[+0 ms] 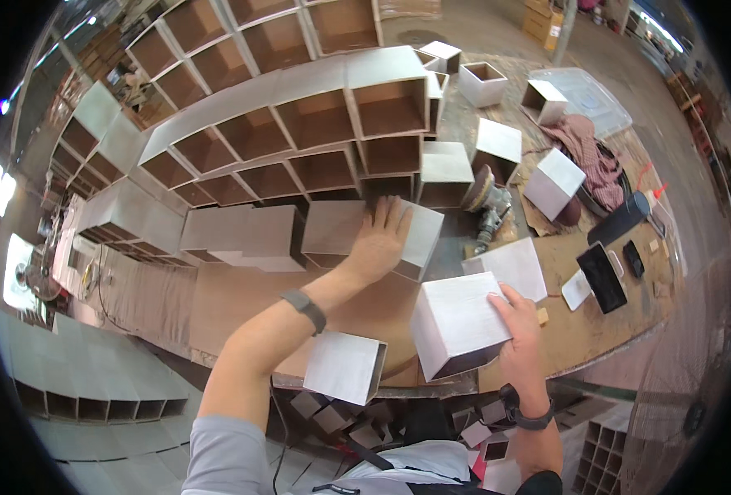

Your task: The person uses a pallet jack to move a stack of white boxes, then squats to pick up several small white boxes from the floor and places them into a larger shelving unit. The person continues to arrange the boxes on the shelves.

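Observation:
My left hand [379, 239] lies with its fingers stretched out on a whitish wooden box [422, 237], at the end of a row of similar boxes. Beside that row, pale boxes [254, 231] stand further left. In my right hand [520, 323] is a white, open-sided box [458, 318], gripped at its right edge with the thumb on top and tilted over the table's near side. Another white box [340, 365] rests near the front edge, its open side facing right. A white panel or box face [510, 268] shows behind the held box.
A tall stack of whitewashed cubbies [295, 111] rises behind the row. A power sander [489, 206], loose boxes [497, 147], a checked cloth [575, 148], a dark cylinder [618, 219] and a tablet-like device [602, 276] occupy the right side. More cubby units [93, 388] stand at lower left.

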{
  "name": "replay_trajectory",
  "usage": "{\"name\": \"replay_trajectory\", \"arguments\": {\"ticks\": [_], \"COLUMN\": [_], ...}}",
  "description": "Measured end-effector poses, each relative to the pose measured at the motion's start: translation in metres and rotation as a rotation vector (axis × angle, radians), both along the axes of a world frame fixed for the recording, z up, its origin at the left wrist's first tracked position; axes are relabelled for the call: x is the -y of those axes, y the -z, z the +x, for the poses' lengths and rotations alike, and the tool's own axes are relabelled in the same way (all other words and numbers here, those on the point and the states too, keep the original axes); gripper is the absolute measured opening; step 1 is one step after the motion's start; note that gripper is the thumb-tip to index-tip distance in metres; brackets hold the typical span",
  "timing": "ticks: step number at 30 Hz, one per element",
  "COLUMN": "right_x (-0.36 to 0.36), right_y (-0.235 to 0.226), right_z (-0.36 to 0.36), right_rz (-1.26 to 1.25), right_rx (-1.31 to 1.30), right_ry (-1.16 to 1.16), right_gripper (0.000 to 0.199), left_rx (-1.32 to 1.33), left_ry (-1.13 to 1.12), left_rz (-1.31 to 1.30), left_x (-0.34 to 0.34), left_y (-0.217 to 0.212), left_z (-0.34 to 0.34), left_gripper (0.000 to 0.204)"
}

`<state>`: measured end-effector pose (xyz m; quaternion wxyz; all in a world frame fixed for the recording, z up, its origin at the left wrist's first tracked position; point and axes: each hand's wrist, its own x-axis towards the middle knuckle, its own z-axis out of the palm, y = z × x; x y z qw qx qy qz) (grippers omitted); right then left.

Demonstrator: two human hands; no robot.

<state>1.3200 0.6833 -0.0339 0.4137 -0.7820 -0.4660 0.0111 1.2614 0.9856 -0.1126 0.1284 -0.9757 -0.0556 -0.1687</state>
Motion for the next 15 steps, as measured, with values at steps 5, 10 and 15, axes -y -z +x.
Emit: {"name": "replay_trajectory", "arguments": {"ticks": [5, 10, 15], "right_x": [-0.026, -0.068, -0.134], "right_y": [-0.028, -0.043, -0.04], "right_z": [0.007, 0.027, 0.039], "right_rz": [0.028, 0.038, 0.115], "right_rx": [-0.025, 0.113, 0.257], "right_ry": [0.015, 0.0, -0.065], "right_gripper": [0.055, 0.057, 0.06], "left_rx": [-0.048, 0.001, 0.508], "left_ry": [-0.353, -0.297, -0.636], "left_rz": [0.053, -0.392, -0.615], "left_x": [-0.031, -0.013, -0.074], "left_y": [0.013, -0.046, -0.059], "left_z": [0.007, -0.033, -0.168], "left_gripper": [0.056, 0.078, 0.061]}}
